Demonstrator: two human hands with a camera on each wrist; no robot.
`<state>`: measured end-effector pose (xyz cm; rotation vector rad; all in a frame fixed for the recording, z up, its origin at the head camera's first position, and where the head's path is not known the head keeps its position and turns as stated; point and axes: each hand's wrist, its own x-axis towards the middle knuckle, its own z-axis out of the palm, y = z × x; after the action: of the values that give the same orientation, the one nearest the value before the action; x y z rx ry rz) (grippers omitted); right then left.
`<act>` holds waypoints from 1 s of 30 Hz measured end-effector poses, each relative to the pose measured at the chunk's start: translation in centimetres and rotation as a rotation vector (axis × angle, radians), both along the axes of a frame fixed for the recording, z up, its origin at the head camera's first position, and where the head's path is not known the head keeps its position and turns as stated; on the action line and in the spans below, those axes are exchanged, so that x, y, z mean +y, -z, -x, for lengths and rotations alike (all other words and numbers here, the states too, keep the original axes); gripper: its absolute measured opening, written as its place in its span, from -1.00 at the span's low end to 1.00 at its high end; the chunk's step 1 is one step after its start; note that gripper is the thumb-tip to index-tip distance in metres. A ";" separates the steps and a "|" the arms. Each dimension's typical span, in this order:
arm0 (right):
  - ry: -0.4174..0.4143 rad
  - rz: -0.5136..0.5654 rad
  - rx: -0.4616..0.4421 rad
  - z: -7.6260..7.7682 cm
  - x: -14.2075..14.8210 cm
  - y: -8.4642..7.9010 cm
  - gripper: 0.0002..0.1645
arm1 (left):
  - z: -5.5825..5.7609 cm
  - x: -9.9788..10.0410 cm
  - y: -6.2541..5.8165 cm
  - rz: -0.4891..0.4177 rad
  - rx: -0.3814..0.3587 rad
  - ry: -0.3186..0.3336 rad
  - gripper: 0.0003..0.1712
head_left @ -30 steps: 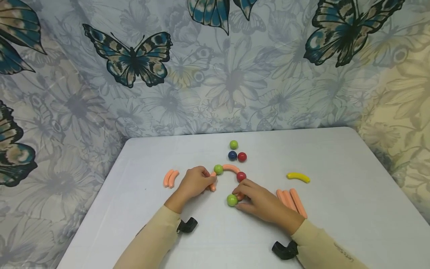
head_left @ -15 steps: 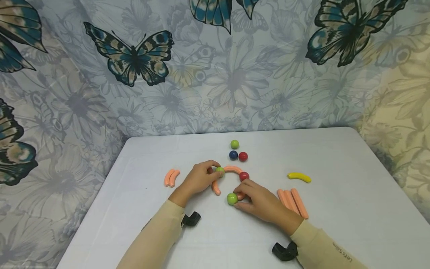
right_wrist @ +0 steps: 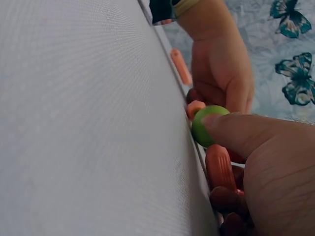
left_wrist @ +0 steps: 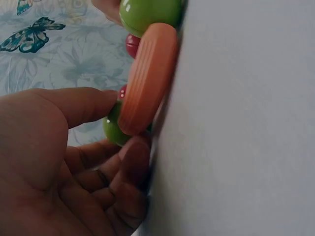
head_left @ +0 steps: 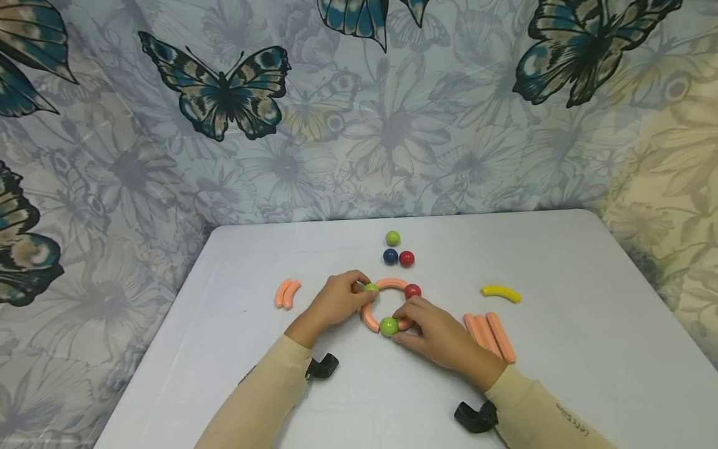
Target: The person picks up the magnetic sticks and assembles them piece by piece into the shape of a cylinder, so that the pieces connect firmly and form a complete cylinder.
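Observation:
On the white table a ring of curved orange sticks and balls lies between the hands. My left hand (head_left: 339,299) pinches the ring's upper-left green ball (head_left: 371,288) between thumb and fingers. From that ball a curved orange stick (head_left: 368,318) runs down to the lower green ball (head_left: 389,327), their ends touching in the left wrist view. My right hand (head_left: 434,330) grips this lower ball, its thumb on the ball in the right wrist view, fingers by another curved stick (right_wrist: 219,166). A curved orange stick (head_left: 391,284) and red ball (head_left: 412,291) form the top.
Behind the ring sit a green ball (head_left: 392,237), a blue ball (head_left: 390,256) and a red ball (head_left: 406,259). Two short curved sticks (head_left: 287,294) lie left. A yellow curved stick (head_left: 501,293) and several straight orange sticks (head_left: 489,337) lie right.
My left hand has gone from the left curved stick to the upper green ball. That stick's lower end has swung over to the lower green ball. The right hand keeps its hold.

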<state>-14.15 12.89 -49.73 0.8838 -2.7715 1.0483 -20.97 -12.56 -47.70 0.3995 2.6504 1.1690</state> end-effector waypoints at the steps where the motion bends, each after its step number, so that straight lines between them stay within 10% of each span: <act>1: 0.003 0.002 -0.002 0.0 0.0 0.0 -0.64 | 0.0 0.0 -0.1 -0.002 -0.016 0.007 -0.62; 11: -0.001 0.019 -0.013 0.1 0.0 0.3 -0.64 | -0.4 -2.0 -1.6 -0.008 -0.154 0.296 0.16; 30: 0.008 0.046 -0.009 0.0 0.4 0.3 -0.64 | -0.5 -1.1 -0.9 0.050 0.012 0.377 -0.19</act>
<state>-14.15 13.25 -50.07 0.8643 -2.7438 1.1134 -20.49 -13.65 -46.76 0.8533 2.4598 0.9799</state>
